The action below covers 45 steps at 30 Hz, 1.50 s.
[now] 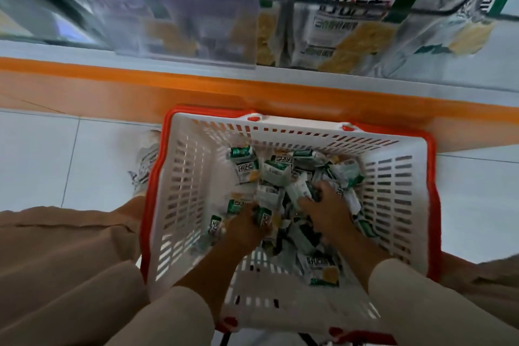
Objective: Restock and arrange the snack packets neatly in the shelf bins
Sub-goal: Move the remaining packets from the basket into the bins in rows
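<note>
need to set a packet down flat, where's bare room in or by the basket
Bare basket floor: the near end, between the forearms. Middle and far right are heaped with snack packets, left hand and right hand gripping there. Floor tile beyond the shoe, left of the basket, is free.

head view looks steeply down – close over the basket (280, 132), shelf above.

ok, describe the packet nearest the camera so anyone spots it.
Find the white, red-rimmed basket on the floor. At its near end, by the right forearm, sits one snack packet. Unlike the jumbled heap beyond, it lies flat, black lettering up.
</note>
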{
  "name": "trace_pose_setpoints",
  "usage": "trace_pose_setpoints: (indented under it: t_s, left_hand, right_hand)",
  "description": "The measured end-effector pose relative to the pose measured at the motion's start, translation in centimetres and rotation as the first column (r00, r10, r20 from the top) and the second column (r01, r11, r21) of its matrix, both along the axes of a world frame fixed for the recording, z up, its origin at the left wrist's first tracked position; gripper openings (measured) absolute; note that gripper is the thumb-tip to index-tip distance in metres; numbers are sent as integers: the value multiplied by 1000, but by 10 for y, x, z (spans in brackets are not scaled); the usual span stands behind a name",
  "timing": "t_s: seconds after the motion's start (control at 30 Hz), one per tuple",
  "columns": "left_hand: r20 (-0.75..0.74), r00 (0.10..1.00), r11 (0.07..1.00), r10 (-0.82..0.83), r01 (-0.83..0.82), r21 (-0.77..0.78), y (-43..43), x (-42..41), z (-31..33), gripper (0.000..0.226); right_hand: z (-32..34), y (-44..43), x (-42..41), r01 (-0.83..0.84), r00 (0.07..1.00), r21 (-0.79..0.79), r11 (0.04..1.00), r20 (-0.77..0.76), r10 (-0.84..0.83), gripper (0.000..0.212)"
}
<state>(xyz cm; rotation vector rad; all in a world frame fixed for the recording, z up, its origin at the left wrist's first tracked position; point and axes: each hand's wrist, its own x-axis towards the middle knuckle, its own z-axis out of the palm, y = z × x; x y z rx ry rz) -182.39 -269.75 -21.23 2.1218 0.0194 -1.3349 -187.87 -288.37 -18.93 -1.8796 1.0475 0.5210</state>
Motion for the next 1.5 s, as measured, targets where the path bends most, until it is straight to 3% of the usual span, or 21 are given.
trace_pose_setpoints:
  t_s: [0.1, 0.23, 0.37, 0.43, 0.57, 0.7, 0.8, 0.9, 0.97, 1.03, 1.13, 1.23, 1.33, 1.43, 1.5]
  left_hand:
    - [-80, 982, 984, 173, -175, -17, 11, 11, 0, 36]
    - [-116, 906, 913, 406, -407, 21, 30, 30, 20, 9]
    - [-128, 848, 855, 514, -519, -4, 37, 36, 36, 10]
    - [-115, 848, 853, 517, -522, -15, 38, 37, 42, 17]
    - [-113, 845, 846, 523, -531, -45, 27, 40, 62, 26]
    - [-145, 826, 793, 544, -563, -232, -4, 46, 105, 32]
    - [-249, 783, 681, 571, -620, -390, -25, 46, 150, 42]
    - [-269, 816, 658, 512, -573, -489, -36, 41, 191, 70]
    - [-251, 836, 647, 488, -540, -539, -39, 41, 219, 74]
    - [-226, 863, 644, 452, -491, -587, -40, 42, 246, 76]
    - [-181, 895, 628, 407, -418, -656, -45, 46, 283, 71]
    - [-92, 911, 631, 403, -349, -693, -54, 49, 316, 62]
    - [-15, 916, 625, 401, -286, -726, -64, 49, 345, 72]
    - [49, 913, 600, 404, -224, -768, -77, 51, 364, 40]
    - [63, 903, 596, 425, -228, -770, -83, 57, 371, 34]
  right_hand:
    - [4, 1, 13, -103, 987, -88, 991, 118, 113, 28]
    - [-1, 17, 49, -195, 966, -63, 979, 162, 203, 37]
    - [-6, 35, 65, -246, 953, -102, 964, 154, 260, 33]
    - [4, 37, 66, -180, 972, -53, 982, 147, 186, 32]
    - [47, 29, 55, 78, 985, 252, 965, 133, -114, 28]
    - [96, 16, 39, 175, 944, 400, 900, 192, -268, 36]
    - [136, 12, 31, 190, 907, 441, 877, 262, -329, 22]
    - [181, 7, 23, 153, 858, 547, 823, 339, -385, 22]
    - [212, 3, 15, 102, 833, 583, 806, 394, -390, 15]
    - [240, -4, 7, 51, 817, 481, 875, 484, -314, 20]
    - [281, -14, 1, 55, 789, 126, 990, 603, -121, 37]
    - [316, -17, -3, 24, 719, -107, 994, 693, 57, 25]
    - [340, -19, -3, -58, 703, -122, 991, 699, 127, 28]
    - [354, -24, 5, -113, 720, -94, 989, 678, 147, 63]
    - [358, -30, 15, -77, 722, -142, 987, 675, 153, 59]
